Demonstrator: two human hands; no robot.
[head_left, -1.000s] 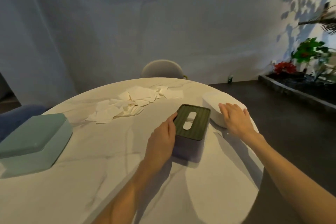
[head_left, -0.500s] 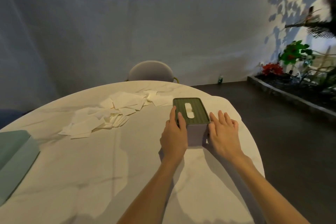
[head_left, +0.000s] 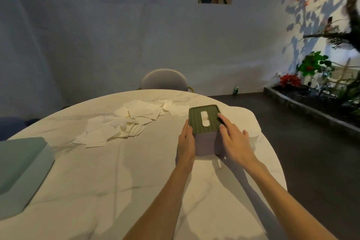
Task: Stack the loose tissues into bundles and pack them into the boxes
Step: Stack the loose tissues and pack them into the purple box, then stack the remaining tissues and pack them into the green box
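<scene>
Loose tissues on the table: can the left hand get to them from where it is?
Probably yes. The left hand rests against the box; the loose tissues lie to its left across bare table.

On the counter (head_left: 136,171) the tissue box (head_left: 205,134) stands right of centre between the left hand (head_left: 186,145) and right hand (head_left: 234,142), loose tissues (head_left: 124,122) left behind it, another box (head_left: 21,169) far left, a chair (head_left: 164,80) beyond.
</scene>
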